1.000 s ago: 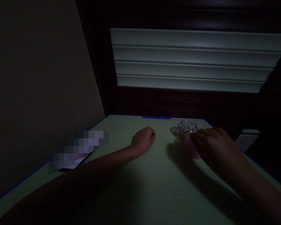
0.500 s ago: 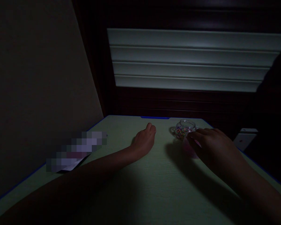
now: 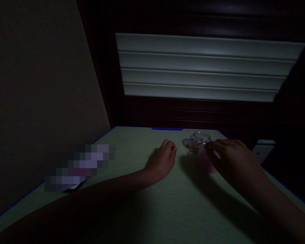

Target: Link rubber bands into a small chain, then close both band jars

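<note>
In the dim light, my left hand (image 3: pixel 162 161) rests near the middle of the table. Its fingers are curled in a pinch, and whatever is between them is too small and dark to make out. My right hand (image 3: pixel 232 157) reaches over a round pink container (image 3: pixel 205 163), its fingers closed at the top edge; the hand hides part of it. Just behind stands a clear jar (image 3: pixel 199 141), upright and without a lid, with many small coloured bands inside. A dark loop shows at the jar's left side.
The pale green table (image 3: pixel 167 210) has a blue edge. A blurred-out flat object (image 3: pixel 83 167) lies at the left. A white device (image 3: pixel 263 150) stands beyond the right edge. Behind are a slatted panel (image 3: pixel 200 67) and, to the left, a wall (image 3: pixel 40 74).
My left hand has shifted right, closer to the jar, and its thumb and fingertips now show more. My right hand stays at the pink container. The view has tilted slightly.
</note>
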A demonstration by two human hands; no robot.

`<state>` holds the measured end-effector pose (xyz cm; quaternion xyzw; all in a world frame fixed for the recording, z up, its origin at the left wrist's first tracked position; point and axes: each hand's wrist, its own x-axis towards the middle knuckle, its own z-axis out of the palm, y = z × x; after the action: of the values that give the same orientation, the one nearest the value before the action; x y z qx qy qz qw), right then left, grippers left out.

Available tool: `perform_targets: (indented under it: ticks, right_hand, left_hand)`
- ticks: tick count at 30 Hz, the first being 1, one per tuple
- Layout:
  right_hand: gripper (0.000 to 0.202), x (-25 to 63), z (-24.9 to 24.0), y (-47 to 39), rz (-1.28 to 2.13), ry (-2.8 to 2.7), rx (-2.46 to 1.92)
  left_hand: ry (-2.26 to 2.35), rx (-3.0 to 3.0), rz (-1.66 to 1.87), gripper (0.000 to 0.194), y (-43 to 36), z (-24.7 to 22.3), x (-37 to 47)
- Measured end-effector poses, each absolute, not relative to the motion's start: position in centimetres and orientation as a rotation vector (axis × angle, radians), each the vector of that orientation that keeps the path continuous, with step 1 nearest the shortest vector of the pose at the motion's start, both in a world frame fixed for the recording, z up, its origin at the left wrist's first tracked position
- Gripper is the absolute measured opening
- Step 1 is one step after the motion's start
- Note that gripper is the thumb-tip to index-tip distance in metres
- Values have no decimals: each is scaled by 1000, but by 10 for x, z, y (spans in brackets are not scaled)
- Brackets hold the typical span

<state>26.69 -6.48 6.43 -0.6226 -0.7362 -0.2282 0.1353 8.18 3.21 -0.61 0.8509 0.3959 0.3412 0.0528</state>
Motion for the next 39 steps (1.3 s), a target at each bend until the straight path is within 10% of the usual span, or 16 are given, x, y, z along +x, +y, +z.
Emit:
perform_targets:
  ticks: [39]
  right_hand:
    - [13, 268, 67, -59, -355, -2208, -1682]
  left_hand:
    - [951, 2926, 818, 21, 4, 2, 85]
